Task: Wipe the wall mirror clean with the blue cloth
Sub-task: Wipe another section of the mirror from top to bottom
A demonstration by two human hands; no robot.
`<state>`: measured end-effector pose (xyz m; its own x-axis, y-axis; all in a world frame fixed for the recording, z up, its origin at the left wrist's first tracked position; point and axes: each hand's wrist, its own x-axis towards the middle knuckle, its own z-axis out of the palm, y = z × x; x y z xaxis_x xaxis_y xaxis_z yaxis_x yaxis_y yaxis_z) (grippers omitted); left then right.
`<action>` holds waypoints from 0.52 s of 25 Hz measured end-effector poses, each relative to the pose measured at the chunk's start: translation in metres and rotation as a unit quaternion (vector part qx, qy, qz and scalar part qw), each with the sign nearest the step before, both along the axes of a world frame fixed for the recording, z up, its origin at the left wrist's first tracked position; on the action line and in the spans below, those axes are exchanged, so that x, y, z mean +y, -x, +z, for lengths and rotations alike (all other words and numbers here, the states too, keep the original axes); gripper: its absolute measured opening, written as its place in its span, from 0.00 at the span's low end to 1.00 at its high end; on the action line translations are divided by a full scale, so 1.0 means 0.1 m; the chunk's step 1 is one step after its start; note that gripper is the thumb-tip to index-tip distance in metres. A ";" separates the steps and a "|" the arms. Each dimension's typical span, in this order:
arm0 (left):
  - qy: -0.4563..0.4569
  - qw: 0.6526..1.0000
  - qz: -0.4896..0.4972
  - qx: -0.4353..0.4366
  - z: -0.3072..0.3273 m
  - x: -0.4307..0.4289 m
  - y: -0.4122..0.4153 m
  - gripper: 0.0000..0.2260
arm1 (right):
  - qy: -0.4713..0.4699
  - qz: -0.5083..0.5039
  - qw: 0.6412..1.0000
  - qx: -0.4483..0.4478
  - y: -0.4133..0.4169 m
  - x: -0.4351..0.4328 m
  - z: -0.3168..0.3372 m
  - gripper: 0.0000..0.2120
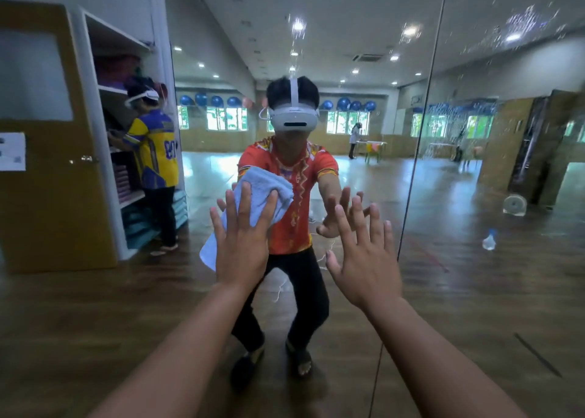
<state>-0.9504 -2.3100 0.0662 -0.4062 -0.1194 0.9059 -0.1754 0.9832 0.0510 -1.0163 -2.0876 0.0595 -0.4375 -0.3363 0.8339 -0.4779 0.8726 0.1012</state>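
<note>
My left hand (243, 246) lies flat with straight fingers, pressing the blue cloth (264, 192) against the glass; my right hand (364, 259) is spread wide just right of it, holding nothing, its fingertips seeming to meet their own reflection. The wall mirror (474, 275) fills the view from the middle to the far right, with a vertical seam (418, 177) between its panels; I judge it rigid, smooth and breakable, so pressure should come evenly from the palm. The cloth sits left of centre under my palm, one loose end showing at the lower left of my hand; it looks soft, light and limp, likely to slide on wet glass, so I would keep my palm on its middle. Droplets and streaks (525, 21) show at the upper right, not yet wiped.
</note>
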 end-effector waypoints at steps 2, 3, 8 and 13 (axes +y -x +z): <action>-0.014 1.000 -0.011 -0.007 0.47 0.09 0.03 0.35 | 0.012 0.003 1.000 0.003 0.05 0.08 0.44 0.40; -0.025 0.999 -0.017 -0.012 0.68 0.13 0.04 0.34 | 0.017 0.005 1.000 0.004 0.07 0.12 0.62 0.39; -0.059 0.997 -0.042 -0.029 1.55 0.39 0.07 0.31 | 0.024 0.019 1.000 0.008 0.22 0.34 1.40 0.42; -0.044 0.998 -0.044 0.002 2.12 0.56 0.25 0.34 | 0.013 0.005 1.000 0.021 0.36 0.50 1.96 0.39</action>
